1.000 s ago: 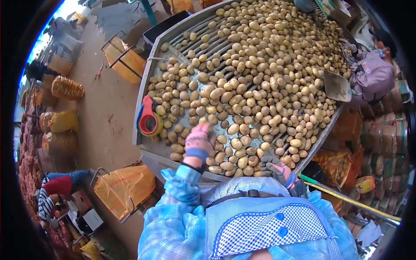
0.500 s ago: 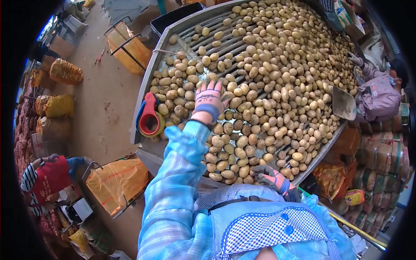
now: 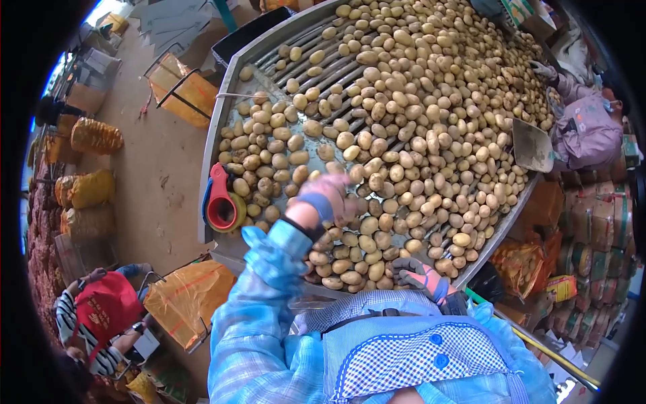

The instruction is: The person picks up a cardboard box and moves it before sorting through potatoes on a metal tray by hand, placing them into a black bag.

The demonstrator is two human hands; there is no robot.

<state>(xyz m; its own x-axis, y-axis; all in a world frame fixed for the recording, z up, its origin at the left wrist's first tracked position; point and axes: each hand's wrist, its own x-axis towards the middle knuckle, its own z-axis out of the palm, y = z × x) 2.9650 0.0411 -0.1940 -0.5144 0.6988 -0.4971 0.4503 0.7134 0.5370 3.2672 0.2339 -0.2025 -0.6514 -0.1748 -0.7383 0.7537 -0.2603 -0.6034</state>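
Potatoes [image 3: 431,145] cover much of a metal sorting table [image 3: 232,77] with a slatted deck. Over the potatoes near the table's front left is my left hand [image 3: 328,197], in a pink and blue glove, its fingers smeared by motion. My right hand [image 3: 425,277], in a pink glove with dark fingertips, rests at the near edge against the potatoes there, fingers stretched out and grasping nothing visible. A red tape dispenser [image 3: 221,202] with a yellowish roll lies at the table's left corner, beside a group of potatoes [image 3: 266,161].
At the right, a person in a mauve top [image 3: 587,131] reaches over the potatoes, near a metal scoop [image 3: 533,145]. Another person with a red apron [image 3: 108,306] is at lower left. Orange bags on frames [image 3: 185,296] stand left of the table; stacked sacks [image 3: 592,232] fill the right.
My left hand has drawn back toward me and down from the potatoes farther up the table. My right hand has stayed at the edge. The person at lower left has leaned in closer.
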